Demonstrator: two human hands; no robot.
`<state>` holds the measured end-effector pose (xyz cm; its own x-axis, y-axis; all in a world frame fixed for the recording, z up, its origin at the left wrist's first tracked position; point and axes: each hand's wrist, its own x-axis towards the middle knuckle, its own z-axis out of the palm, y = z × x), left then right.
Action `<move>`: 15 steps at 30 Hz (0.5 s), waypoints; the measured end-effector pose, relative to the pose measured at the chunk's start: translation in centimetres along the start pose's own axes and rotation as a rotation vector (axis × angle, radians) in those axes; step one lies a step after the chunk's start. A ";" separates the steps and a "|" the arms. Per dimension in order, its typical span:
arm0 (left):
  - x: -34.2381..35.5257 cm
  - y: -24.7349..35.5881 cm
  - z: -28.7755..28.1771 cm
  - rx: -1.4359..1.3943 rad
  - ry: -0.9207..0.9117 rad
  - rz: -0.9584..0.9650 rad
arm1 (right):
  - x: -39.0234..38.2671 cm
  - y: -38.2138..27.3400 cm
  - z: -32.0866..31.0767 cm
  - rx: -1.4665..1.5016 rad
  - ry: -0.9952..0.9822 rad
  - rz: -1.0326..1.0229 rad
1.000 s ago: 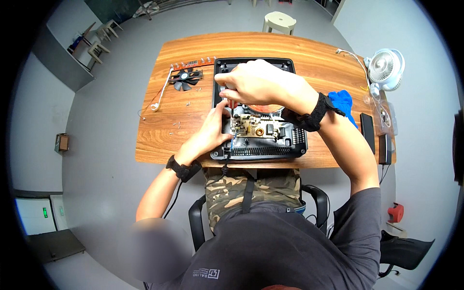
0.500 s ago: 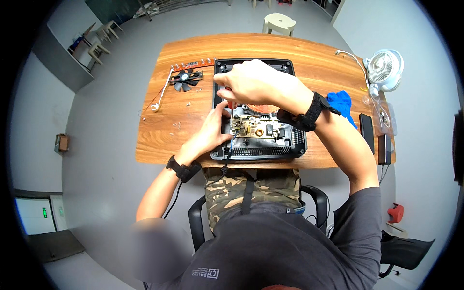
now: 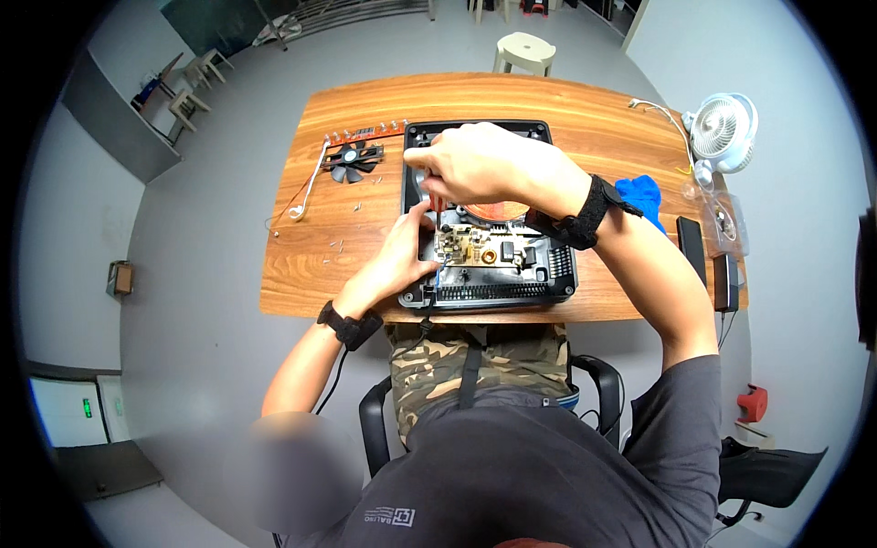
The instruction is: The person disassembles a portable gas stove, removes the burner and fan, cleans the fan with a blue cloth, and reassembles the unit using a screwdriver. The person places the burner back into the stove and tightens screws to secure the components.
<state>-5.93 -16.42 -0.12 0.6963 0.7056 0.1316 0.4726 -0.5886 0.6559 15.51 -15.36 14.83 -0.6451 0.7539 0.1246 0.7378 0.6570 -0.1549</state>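
Observation:
My right hand (image 3: 477,163) is closed around a red-handled screwdriver (image 3: 438,201), which stands upright with its shaft pointing down at the left end of a tan circuit board (image 3: 475,247). The tip is too small to make out. The board lies in an opened black appliance housing (image 3: 559,294), below a round copper coil (image 3: 498,211) that my right hand and wrist partly cover. At the housing's left side rests my left hand (image 3: 398,254). Its thumb and forefinger are spread beside the board's left end, the forefinger close to the screwdriver shaft.
Left of the housing lie a black fan (image 3: 352,163), a red strip board (image 3: 365,134), a white cable (image 3: 311,183) and several loose screws (image 3: 336,245). To the right are a blue cloth (image 3: 642,196), a black box (image 3: 692,247) and a white desk fan (image 3: 723,130). A cord (image 3: 427,325) hangs over the front edge.
The view has shifted slightly, so the table sits a little lower. Both hands keep their places at the board, and the screwdriver stays upright in my right hand.

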 end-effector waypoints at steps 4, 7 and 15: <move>0.0 0.3 -0.1 -0.017 -0.015 -0.026 | 0.5 0.1 0.9 -0.034 0.061 0.084; 0.1 0.4 -0.2 -0.020 -0.010 -0.018 | 0.3 -0.5 0.2 -0.093 0.055 0.088; 0.0 0.5 -0.2 0.002 -0.008 -0.023 | -0.7 -1.1 -1.2 -0.046 -0.020 0.156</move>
<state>-5.84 -16.58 0.37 0.6897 0.7156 0.1105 0.4895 -0.5732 0.6571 15.38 -16.56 16.06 -0.5257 0.8466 0.0828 0.8372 0.5322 -0.1260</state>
